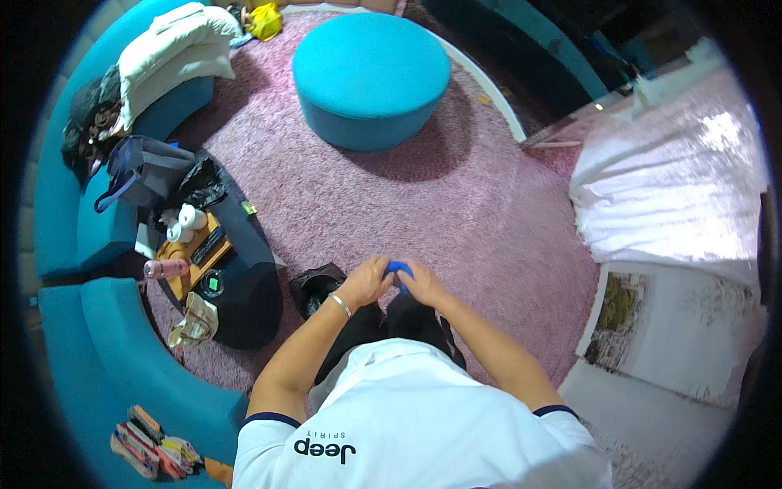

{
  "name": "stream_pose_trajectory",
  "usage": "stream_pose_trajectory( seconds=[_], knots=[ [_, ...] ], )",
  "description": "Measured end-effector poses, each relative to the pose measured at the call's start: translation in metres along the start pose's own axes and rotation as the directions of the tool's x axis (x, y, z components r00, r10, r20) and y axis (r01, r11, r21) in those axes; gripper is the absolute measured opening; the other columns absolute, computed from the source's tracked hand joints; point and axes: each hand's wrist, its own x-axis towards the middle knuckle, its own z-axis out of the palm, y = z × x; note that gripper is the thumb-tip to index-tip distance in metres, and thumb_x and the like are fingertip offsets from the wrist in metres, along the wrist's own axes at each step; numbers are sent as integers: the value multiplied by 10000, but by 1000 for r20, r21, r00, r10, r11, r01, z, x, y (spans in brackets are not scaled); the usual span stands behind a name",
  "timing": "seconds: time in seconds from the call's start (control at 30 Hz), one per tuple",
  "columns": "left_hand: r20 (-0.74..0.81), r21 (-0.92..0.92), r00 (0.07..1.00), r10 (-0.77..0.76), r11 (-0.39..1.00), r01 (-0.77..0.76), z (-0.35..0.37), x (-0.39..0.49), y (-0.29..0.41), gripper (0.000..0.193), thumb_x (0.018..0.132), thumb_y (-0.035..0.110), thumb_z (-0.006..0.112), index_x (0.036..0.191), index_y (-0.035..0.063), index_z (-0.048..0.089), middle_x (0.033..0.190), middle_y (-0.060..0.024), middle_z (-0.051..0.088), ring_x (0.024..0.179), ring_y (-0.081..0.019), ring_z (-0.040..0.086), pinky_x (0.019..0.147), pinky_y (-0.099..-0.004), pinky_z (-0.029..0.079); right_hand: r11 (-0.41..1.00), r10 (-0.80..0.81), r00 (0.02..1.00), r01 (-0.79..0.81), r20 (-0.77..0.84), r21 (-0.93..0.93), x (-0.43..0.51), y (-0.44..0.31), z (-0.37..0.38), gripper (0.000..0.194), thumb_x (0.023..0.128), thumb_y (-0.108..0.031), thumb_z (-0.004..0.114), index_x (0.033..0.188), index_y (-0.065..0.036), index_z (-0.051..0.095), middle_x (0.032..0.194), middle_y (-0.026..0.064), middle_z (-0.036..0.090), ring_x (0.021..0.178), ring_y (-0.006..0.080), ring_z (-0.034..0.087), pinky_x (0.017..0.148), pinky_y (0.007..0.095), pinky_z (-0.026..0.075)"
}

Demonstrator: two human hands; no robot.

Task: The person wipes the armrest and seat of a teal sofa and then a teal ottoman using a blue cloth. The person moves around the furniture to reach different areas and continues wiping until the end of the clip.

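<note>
In front of my black-clad legs, both hands hold a small blue item (400,268), apparently soft cloth. My left hand (366,282), with a silver bracelet on its wrist, grips the left side of it. Fingers of my right hand (426,283) pinch the right side. The hands nearly meet, and the fingers cover part of the blue item, so its full shape is hidden. Just left of my left hand, a black plastic bag or lined bin (315,288) stands open on the pink carpet (379,208).
Left, a dark table (253,312) bears a wooden tray (226,244), a pink bottle (166,268) and a glass ashtray (212,283). A teal sofa (183,391) curves behind it, with folded colourful textiles (153,443). Ahead stands a teal ottoman (371,67); right, a white-covered bed (666,208).
</note>
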Motion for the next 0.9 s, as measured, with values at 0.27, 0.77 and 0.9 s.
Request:
stream_pose_trajectory(
  seconds=[0.27, 0.77, 0.9],
  knots=[
    [-165, -87, 931, -327, 945, 316, -46, 85, -37, 298, 949, 173, 589, 1195, 5, 578, 1098, -251, 612, 1052, -443, 592, 894, -484, 490, 985, -170, 942, 172, 291, 17, 175, -21, -67, 329, 905, -303, 643, 1118, -53, 657, 1028, 205, 684, 990, 399, 658, 854, 463, 521],
    [-329, -228, 780, -533, 846, 482, -82, 363, -133, 233, 909, 102, 615, 1125, 16, 598, 1081, -230, 596, 1010, -442, 594, 868, -489, 497, 922, -163, 750, 347, 640, -172, 496, 41, -169, 258, 918, -233, 647, 1128, -87, 605, 1124, 184, 630, 1063, 417, 610, 894, 497, 500],
    [-281, -205, 717, -639, 769, 605, -86, 407, -174, 219, 889, 95, 630, 1092, 20, 598, 1084, -228, 570, 998, -454, 594, 846, -505, 505, 919, -135, 753, 337, 644, -203, 549, 69, -149, 234, 930, -204, 632, 1124, -85, 583, 1119, 193, 626, 1060, 424, 605, 885, 509, 490]
  ],
)
